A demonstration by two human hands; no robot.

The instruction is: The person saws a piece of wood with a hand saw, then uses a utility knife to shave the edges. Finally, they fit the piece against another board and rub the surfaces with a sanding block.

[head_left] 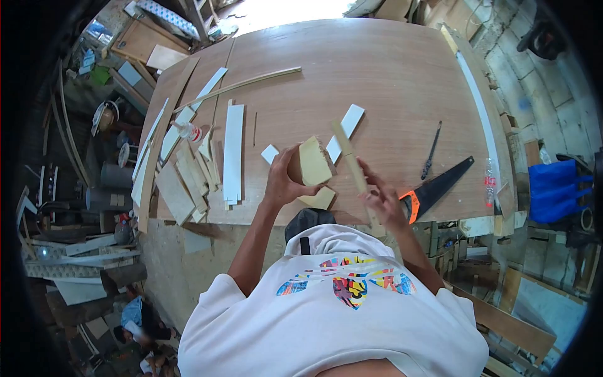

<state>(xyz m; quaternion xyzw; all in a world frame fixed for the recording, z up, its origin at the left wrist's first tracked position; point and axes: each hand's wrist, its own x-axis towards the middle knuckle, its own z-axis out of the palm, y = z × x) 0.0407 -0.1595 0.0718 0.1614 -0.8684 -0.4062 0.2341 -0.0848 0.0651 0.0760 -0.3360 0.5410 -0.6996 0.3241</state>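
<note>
One pale block (316, 162), in the head view, is clasped by the left hand (284, 177) above the table (352, 63), thumb and fingers at its edges, apparently to leave the broad face exposed, while the right hand (384, 196) grips a wooden strip (349, 154) near mid-length, seemingly for balance, beside the handsaw (441, 188).

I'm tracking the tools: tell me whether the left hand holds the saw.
No, the left hand holds a pale block, while the saw lies on the table near the right hand.

White strip (353, 119) partly hidden behind the wooden stick (350, 155); bottle label (196, 134) illegible.
</note>
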